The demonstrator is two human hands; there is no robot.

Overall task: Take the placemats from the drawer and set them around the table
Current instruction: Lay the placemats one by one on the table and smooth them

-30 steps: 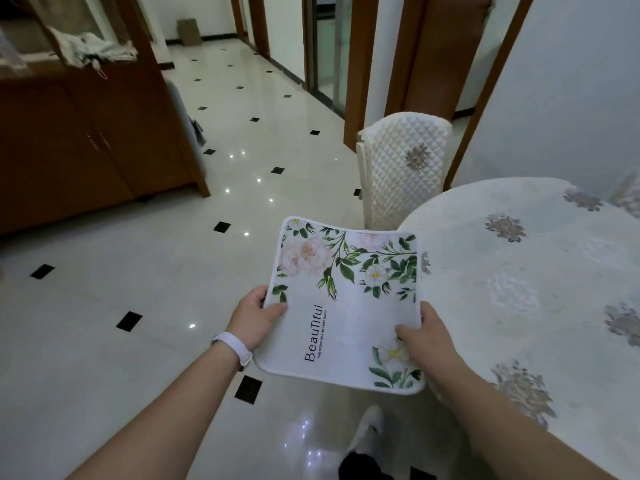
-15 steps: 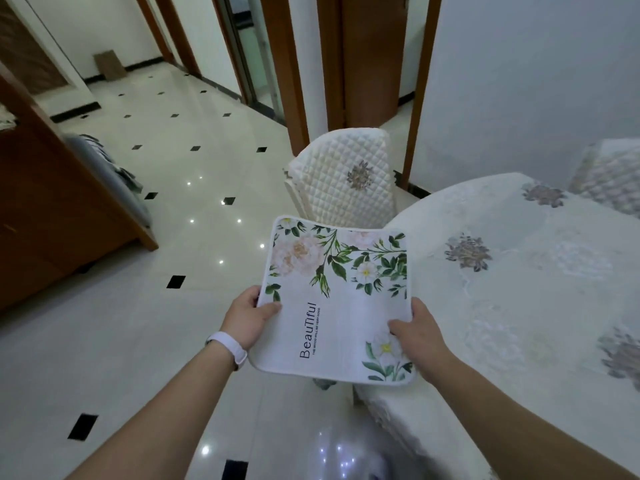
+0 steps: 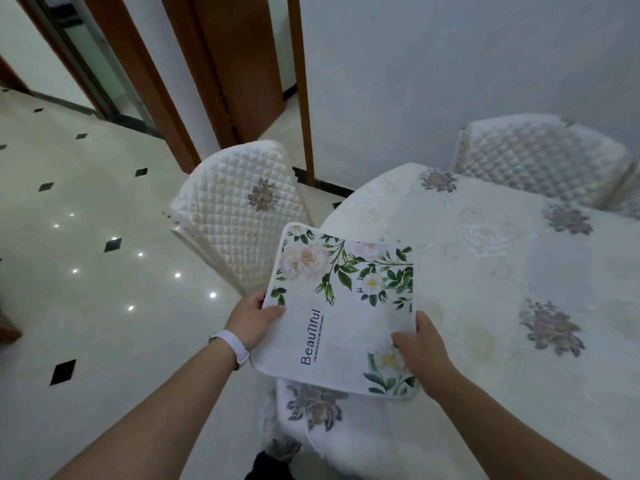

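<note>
In the head view, a floral placemat [image 3: 346, 306] is held flat at the lower centre of the frame, over the near left edge of the cloth-covered counter [image 3: 502, 271]; whether it touches the cloth cannot be told. It is pinched at its left edge by the left hand [image 3: 252, 318], thumb on top, and at its lower right corner by the right hand [image 3: 420, 348], whose thumb is laid over the printed flowers. Whether more mats lie beneath it cannot be told. No placemat is seen lying on the counter, so the setting-out is judged to be at its start. The next move calls for the mat to be lowered flat and squared to the edge in front of the quilted chair [image 3: 235, 216] at centre left. "Beautiful" is printed along the mat in dark letters; the small line beside it seems to read "THE MOOD WILL BE VERY GOOD".
</note>
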